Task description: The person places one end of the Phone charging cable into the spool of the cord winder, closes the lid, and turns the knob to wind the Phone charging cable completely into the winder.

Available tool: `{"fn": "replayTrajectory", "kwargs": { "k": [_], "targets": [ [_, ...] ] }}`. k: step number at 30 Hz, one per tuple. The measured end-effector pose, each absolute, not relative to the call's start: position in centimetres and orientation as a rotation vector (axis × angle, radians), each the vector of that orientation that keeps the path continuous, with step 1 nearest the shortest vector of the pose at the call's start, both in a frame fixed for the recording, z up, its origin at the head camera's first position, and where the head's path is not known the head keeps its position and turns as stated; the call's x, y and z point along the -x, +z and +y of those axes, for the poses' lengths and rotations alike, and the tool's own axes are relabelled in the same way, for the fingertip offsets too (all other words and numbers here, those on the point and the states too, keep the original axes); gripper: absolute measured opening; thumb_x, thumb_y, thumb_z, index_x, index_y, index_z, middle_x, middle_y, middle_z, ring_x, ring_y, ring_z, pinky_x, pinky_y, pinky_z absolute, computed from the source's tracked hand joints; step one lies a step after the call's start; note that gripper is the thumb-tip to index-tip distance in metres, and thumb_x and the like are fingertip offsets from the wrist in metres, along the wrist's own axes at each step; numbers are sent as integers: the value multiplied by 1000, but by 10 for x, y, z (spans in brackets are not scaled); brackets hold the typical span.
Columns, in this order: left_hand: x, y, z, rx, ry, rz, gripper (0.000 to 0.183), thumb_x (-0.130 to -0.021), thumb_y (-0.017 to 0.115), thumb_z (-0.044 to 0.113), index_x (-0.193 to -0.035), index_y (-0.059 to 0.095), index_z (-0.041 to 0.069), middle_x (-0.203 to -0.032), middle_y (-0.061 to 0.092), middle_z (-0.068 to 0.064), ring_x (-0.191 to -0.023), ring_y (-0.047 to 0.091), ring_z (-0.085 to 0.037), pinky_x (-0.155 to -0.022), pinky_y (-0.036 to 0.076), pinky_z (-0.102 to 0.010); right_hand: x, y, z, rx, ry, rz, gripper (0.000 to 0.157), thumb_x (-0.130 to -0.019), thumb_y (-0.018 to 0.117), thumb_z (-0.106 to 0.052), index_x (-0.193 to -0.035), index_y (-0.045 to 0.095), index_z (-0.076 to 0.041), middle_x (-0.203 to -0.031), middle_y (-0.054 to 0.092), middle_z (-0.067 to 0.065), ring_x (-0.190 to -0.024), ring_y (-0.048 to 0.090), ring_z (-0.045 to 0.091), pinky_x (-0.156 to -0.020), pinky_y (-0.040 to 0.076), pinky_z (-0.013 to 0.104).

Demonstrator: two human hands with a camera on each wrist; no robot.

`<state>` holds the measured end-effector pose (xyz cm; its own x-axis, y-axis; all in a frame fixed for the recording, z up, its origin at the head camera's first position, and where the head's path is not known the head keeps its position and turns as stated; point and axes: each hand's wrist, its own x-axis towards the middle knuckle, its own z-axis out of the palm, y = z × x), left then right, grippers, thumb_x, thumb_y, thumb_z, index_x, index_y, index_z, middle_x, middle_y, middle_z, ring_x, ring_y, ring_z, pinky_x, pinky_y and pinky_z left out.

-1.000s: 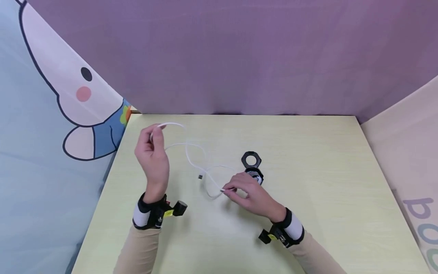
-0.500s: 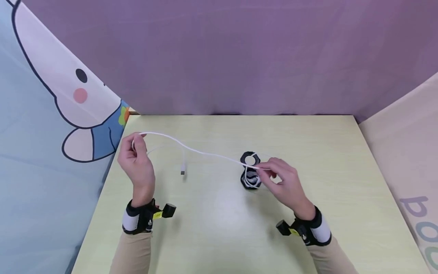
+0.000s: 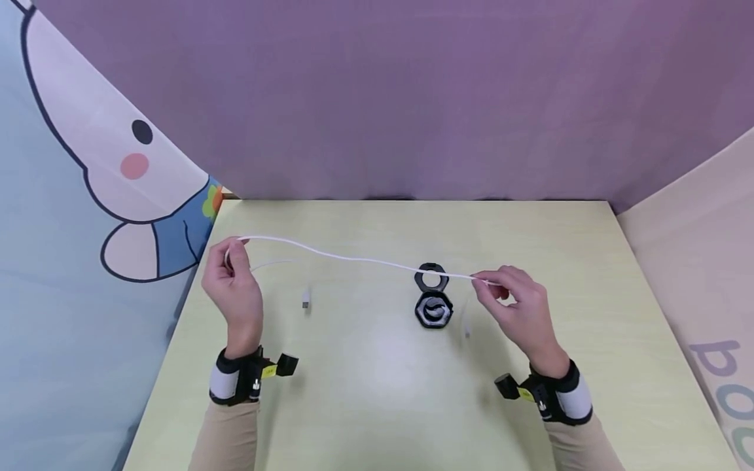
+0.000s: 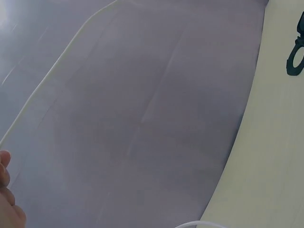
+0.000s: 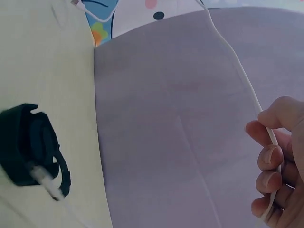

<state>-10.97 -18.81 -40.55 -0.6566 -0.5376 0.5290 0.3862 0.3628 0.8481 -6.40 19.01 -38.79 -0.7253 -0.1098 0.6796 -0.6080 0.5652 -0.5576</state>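
Note:
A white USB cable point(image 3: 353, 259) stretches in the air between the two hands, sagging slightly. At its left my left hand point(image 3: 233, 288) pinches it between thumb and fingers, and a loose end with a USB plug point(image 3: 306, 298) dangles to the right of that hand. On the other side my right hand point(image 3: 518, 307) pinches the cable; in the right wrist view the fingers curl along it. Below the right hand's side hangs the other plug point(image 3: 467, 327). Between the hands, a black hexagonal case point(image 3: 419, 318) lies on the table, its ring-shaped lid point(image 3: 417, 281) flipped back.
The pale wooden table point(image 3: 365, 405) ends at a purple cloth backdrop point(image 3: 412, 98). A cartoon-printed blue cloth point(image 3: 53, 340) hangs at the left and a pale lettered cloth point(image 3: 695, 248) at the right.
My right hand has slid rightward and away from me along the cable, past the case. My left hand has shifted left. The cable went from loose loops to a nearly straight span.

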Motion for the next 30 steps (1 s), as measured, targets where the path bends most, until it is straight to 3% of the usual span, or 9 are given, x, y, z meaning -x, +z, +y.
{"fn": "replayTrajectory", "kwargs": {
  "k": [6, 13, 26, 30],
  "targets": [
    [110, -410, -201, -182, -1410, -1758, 28, -97, 52, 24, -100, 67, 1, -64, 34, 3, -55, 32, -12, -52, 21, -22, 66, -401, 212, -492, 1075, -2228, 13, -70, 71, 10, -79, 70, 1, -62, 50, -1, -61, 41, 9, -53, 34, 20],
    [110, -417, -211, -168, -1402, -1756, 29, -97, 52, 23, -100, 66, -2, -64, 33, 4, -55, 31, -11, -53, 21, -22, 72, -432, 243, -413, 1085, -2260, 13, -75, 72, 2, -85, 73, -4, -64, 50, -5, -62, 41, 8, -54, 31, 17],
    [111, -420, -213, -248, -1430, -1737, 28, -97, 51, 19, -99, 64, -6, -63, 35, 4, -55, 31, -10, -52, 22, -21, 65, -411, 244, -307, 1042, -2267, 9, -75, 69, 8, -83, 71, 3, -60, 48, 3, -60, 38, 4, -53, 28, 13],
    [112, -422, -216, -301, -1450, -1727, 27, -97, 52, 22, -101, 66, 0, -65, 37, 5, -58, 34, -10, -55, 23, -21, 66, -426, 263, -244, 1066, -2263, 8, -77, 69, 4, -84, 72, 2, -61, 49, 1, -58, 37, 2, -50, 26, 13]
  ]
}}
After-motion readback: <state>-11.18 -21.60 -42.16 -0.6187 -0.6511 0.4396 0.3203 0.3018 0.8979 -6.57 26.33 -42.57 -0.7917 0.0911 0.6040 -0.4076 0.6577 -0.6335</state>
